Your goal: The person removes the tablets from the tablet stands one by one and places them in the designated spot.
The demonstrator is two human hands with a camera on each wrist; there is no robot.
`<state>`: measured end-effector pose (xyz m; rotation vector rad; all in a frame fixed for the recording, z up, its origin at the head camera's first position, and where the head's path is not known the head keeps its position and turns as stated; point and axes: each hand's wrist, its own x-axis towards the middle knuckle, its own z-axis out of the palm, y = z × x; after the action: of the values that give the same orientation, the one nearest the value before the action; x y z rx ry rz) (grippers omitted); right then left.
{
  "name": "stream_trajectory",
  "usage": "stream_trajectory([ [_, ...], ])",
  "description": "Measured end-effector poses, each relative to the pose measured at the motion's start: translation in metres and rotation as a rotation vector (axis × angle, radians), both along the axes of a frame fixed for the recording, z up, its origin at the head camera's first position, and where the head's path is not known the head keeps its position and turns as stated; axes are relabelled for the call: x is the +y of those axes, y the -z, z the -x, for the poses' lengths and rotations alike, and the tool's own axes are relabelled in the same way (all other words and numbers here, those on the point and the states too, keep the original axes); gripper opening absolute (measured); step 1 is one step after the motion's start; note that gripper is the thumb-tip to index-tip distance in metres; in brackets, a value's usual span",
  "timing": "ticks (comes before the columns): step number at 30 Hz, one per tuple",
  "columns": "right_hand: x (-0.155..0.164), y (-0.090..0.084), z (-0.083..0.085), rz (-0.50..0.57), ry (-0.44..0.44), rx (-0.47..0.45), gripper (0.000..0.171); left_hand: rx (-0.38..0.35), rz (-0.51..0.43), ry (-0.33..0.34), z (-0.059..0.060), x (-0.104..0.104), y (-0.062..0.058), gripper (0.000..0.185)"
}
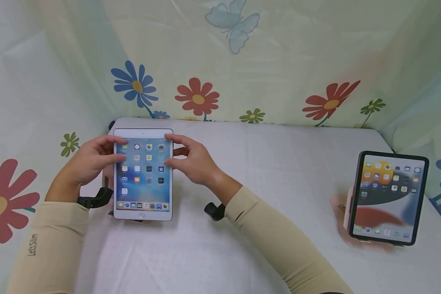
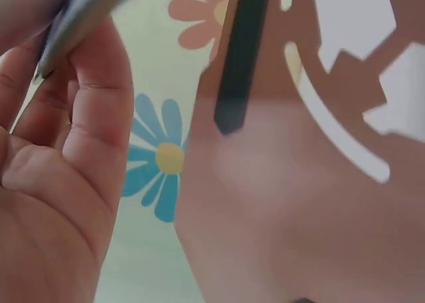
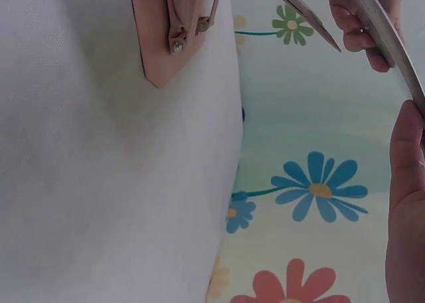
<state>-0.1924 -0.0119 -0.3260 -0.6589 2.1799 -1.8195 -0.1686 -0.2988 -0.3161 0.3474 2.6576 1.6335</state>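
A white tablet (image 1: pixel 143 175) with a lit home screen is held upright between both hands at the left of the table. The left hand (image 1: pixel 92 157) grips its left edge, thumb and fingers reaching onto the front. On the right edge the right hand (image 1: pixel 191 159) does likewise, thumb lower and index finger near the top corner. Behind the tablet is a rose-gold stand; its cut-out plate (image 2: pixel 265 203) with a dark strip fills much of the left wrist view. In the right wrist view the tablet (image 3: pixel 385 30) appears edge-on, apart from the stand's plate (image 3: pixel 305 14), above the stand's base (image 3: pixel 153 44).
A second tablet (image 1: pixel 386 220) in a black frame leans on another pink stand (image 1: pixel 339 208) at the table's right. The table has a white cloth (image 1: pixel 264 171). A flowered curtain (image 1: pixel 279 73) hangs at the back and sides. Black wrist bands (image 1: pixel 95 200) sit below both hands.
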Motion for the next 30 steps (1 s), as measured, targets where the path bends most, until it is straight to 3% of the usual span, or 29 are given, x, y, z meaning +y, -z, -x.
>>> stream_trajectory([
  [8,0.011,0.000,0.002,0.020,0.007,0.005,0.061,0.050,0.010,0.028,-0.001,0.012,-0.003,0.026],
  [20,0.036,0.000,0.003,0.033,0.031,0.007,0.059,-0.041,0.071,0.027,0.005,0.035,-0.006,0.040],
  [30,0.056,0.002,0.004,0.036,0.057,-0.014,0.059,-0.127,0.048,0.039,0.010,0.056,-0.007,0.044],
])
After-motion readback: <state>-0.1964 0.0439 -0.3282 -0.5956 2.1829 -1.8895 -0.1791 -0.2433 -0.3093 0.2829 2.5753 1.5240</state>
